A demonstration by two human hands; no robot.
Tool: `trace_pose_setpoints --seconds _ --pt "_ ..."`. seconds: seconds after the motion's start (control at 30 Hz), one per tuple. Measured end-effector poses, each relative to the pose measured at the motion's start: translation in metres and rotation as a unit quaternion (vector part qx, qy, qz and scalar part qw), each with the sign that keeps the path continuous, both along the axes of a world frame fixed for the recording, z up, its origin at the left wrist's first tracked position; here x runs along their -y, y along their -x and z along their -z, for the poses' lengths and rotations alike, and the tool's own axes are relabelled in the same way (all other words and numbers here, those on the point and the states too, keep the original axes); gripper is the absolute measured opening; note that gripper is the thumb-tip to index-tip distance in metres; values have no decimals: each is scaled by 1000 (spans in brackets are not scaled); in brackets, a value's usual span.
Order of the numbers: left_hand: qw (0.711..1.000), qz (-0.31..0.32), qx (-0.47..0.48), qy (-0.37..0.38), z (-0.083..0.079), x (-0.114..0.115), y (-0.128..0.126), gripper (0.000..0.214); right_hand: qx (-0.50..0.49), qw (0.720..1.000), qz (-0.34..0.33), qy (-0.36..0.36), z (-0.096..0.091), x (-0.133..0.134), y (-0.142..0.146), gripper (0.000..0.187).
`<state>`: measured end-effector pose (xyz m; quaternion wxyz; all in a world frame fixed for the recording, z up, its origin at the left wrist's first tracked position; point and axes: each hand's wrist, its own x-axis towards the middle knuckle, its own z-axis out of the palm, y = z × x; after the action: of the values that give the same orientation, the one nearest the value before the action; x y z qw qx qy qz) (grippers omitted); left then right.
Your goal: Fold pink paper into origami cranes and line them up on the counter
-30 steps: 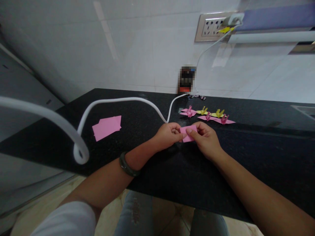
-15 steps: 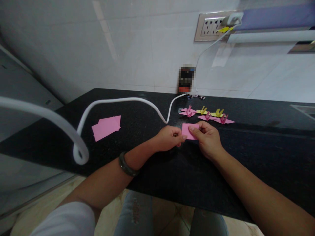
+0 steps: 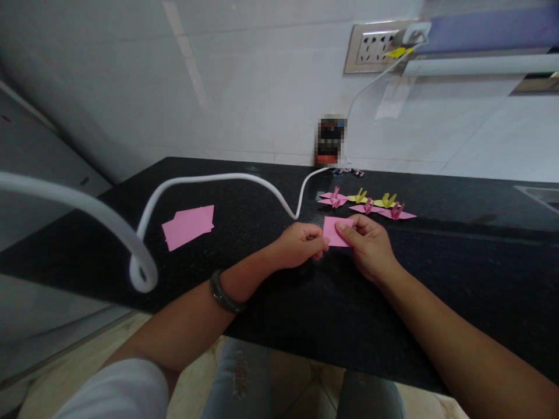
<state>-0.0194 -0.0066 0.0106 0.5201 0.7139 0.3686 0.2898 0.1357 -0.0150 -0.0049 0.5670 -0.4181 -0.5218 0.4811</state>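
Between our two hands, over the middle of a speckled black stone countertop (image 3: 279,297), we hold a small pink square of paper (image 3: 330,228). Our right hand (image 3: 376,244) grips its right side, thumb laid flat across the top and fingers behind, while our left hand (image 3: 299,245), fingers curled in, pinches its left edge near the lower corner. We cannot tell whether the square touches the stone. Just beyond it, to the far right, sit folded pink paper birds (image 3: 335,199) and folded yellow paper birds (image 3: 386,201), close together. Well to the left we have overlapping flat pink paper sheets (image 3: 188,227), and a bent white tubular stand (image 3: 227,176) curves past their far side. A dark round bangle (image 3: 223,294) circles our left wrist.
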Motion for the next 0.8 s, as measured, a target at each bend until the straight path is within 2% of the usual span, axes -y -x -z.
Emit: trace_pose_setpoints --seconds 0.2,0.3,0.57,0.8 --pt "997 -56 -15 -50 0 -1 0 18 16 997 -70 36 -2 3 4 25" --pt "995 -63 -27 -68 0 -2 -1 17 30 994 -97 44 -2 4 5 25" --pt "995 -57 -24 -81 2 -2 0 21 4 992 -109 63 0 2 3 17" --pt "996 -57 -7 -72 4 -4 0 22 -17 990 -110 90 0 2 3 17"
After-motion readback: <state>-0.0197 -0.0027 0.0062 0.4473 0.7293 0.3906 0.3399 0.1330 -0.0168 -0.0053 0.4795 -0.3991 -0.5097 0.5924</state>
